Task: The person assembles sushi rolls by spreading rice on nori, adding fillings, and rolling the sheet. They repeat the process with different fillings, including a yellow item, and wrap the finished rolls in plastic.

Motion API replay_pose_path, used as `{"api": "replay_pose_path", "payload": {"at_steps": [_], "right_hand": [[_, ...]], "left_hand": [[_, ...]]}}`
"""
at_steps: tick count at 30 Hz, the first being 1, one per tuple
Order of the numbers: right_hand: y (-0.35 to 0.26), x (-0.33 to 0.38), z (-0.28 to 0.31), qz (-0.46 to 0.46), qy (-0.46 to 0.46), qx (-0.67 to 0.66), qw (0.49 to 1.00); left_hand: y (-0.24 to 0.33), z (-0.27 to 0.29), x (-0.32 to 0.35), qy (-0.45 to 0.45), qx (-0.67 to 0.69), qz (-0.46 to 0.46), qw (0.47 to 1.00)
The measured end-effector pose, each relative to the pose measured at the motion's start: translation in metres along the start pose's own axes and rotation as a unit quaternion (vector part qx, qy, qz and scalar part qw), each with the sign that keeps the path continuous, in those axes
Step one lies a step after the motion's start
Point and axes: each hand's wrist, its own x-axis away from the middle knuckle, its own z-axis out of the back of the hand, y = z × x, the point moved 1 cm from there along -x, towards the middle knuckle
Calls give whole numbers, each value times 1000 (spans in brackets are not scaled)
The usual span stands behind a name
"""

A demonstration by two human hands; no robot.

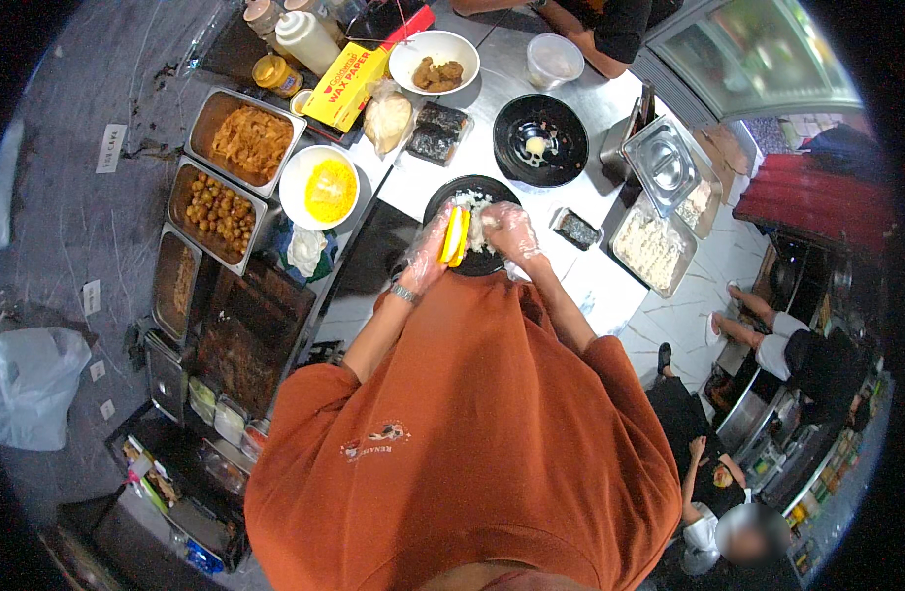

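left hand [428, 251]: gloved, grip clamped on a yellow mould [454, 236], held on edge over the black bowl [472, 229].
right hand [511, 231]: gloved, fingers curled into the white rice [477, 212]; can't tell if pinched shut.
bowl location: near edge of the steel worktop [570, 286], centre.
risk: sticky rice could cling to the gloves and spill over the bowl rim; tilted mould could slip.
hidden: mould interior, right fingertips; near bowl rim is cut off by the hands.
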Motion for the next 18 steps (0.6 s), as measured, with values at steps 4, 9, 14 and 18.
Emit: {"api": "replay_pose_path", "payload": {"at_steps": [4,9,14,18], "right_hand": [[1,4,6,-194,14,-251,948],[-53,5,19,-246,84,-552,792],[-55,3,2,0,112,-154,982],[-62,10,-2,24,108,-171,979]], "left_hand": [[-2,-7,1,27,-22,-40,999],[-11,0,-10,29,-21,-84,996],[-16,1,-17,-9,37,-81,996],[-16,-13,-9,11,90,-61,994]]}}
